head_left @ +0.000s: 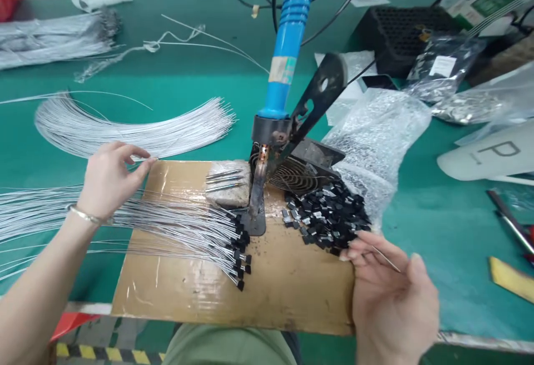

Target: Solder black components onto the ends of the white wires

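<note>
My left hand is at the lower edge of a fanned bundle of white wires. Its thumb and forefinger come together; whatever is between the tips is too small to make out. Below it, white wires with black connectors on their ends lie across a cardboard sheet. My right hand, palm turned up, has its fingertips at a heap of small black connectors. A thin metal rod lies across its curled fingers, with the thumb apart.
A blue-handled soldering iron stands tip-down in a black holder at centre. Beside it, metal rods lie on a pale block. Bubble wrap, a white bottle and a black fan box occupy the right side.
</note>
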A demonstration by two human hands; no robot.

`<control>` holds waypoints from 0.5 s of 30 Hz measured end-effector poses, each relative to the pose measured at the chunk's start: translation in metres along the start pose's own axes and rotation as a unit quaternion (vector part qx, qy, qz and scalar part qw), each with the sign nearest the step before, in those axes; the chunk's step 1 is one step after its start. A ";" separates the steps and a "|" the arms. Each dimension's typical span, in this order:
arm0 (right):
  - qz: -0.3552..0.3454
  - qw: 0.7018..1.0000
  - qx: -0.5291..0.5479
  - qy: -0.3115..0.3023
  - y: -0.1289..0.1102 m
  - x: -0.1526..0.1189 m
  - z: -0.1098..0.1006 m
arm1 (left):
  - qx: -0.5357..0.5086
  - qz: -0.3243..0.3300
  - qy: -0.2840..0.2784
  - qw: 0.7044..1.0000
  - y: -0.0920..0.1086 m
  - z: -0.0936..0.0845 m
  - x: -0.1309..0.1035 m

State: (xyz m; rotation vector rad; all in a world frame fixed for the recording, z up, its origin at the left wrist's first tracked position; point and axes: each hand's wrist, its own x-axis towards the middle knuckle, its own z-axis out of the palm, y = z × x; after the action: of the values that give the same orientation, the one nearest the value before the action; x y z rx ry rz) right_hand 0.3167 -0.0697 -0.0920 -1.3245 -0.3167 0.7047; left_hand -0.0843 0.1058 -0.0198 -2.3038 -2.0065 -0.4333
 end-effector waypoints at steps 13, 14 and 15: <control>-0.040 0.998 -0.041 -0.029 0.004 -0.003 0.004 | -0.061 0.039 -0.030 0.997 0.017 0.051 0.057; -0.043 0.998 -0.043 -0.029 0.003 -0.004 0.004 | -0.063 0.047 -0.026 0.997 0.018 0.050 0.058; -0.046 0.997 -0.045 -0.030 0.002 -0.004 0.005 | -0.064 0.055 -0.021 0.996 0.018 0.047 0.058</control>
State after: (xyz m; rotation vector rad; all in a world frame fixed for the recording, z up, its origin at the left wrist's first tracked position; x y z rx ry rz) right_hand 0.3100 -0.0683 -0.0925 -1.3660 -0.4589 0.6585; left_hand -0.0518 0.1691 -0.0483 -2.5040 -1.9106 -0.5267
